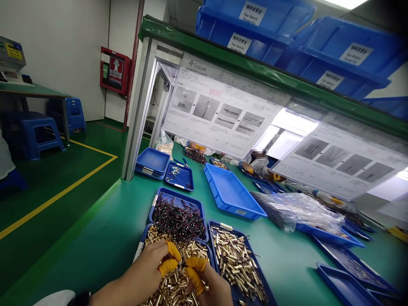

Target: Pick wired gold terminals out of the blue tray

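Observation:
My left hand [159,262], with yellow finger covers, is over a blue tray of loose brass tubes [177,291]. Its thumb and finger are pinched together; anything between them is too small to make out. Close beside it on the right is my right hand [207,280], also in yellow finger covers, its fingers bent together over the same tubes. What it holds is hidden. Just beyond lies a tray of dark wired parts [178,216]. To the right, another blue tray holds brass pieces [237,259], some with dark wires.
An empty light-blue bin [234,191] stands farther back. Stacked blue trays [153,161] and a tray of small parts [179,175] are at the back left. Plastic bags [306,208] lie on the right. People's hands show beyond the hanging sheets. A metal post [135,114] rises at left.

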### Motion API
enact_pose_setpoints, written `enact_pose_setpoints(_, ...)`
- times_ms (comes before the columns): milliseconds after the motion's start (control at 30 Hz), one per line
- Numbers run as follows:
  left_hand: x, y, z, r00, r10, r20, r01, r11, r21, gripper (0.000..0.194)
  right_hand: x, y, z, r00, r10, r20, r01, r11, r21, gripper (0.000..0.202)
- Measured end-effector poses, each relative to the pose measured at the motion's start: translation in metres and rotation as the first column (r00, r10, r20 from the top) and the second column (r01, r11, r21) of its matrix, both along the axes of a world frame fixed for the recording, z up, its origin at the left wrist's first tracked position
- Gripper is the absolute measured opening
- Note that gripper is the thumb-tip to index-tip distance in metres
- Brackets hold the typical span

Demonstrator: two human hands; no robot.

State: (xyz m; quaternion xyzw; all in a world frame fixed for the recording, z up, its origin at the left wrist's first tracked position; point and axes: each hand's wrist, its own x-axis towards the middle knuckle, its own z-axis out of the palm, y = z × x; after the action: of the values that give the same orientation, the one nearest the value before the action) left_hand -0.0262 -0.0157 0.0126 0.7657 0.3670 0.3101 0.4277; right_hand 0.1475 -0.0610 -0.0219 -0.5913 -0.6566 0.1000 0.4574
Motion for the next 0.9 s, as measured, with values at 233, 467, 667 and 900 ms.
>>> enact_pose_setpoints(233,0.001,0.0,-0.001,0.999,-0.043,-0.027,0.043,0.999,-0.016,0.026,-0.004,-0.003,0.009,0.999,-0.031,-0.026,0.031,0.999,-0.018,0.049)
enact_pose_setpoints(467,0.0,-0.001,0.004,0.998,0.055,-0.025,-0.057,0.994,-0.089,0.022,0.006,0.001,0.001,0.985,0.035,0.17,-0.036,0.999,0.0,0.056)
enact_pose_setpoints(667,0.0,0.0,0.008,0.989,0.107,-0.101,-0.118,0.986,-0.115,0.031,0.009,-0.001,0.003,0.947,-0.008,0.321,0.009,1.0,0.0,0.064)
enact_pose_setpoints(900,0.001,0.002,0.003,1.0,0.01,0.005,-0.009,0.993,-0.114,0.021,0.006,-0.003,0.012,0.893,0.052,0.446,-0.05,0.999,-0.015,0.071)
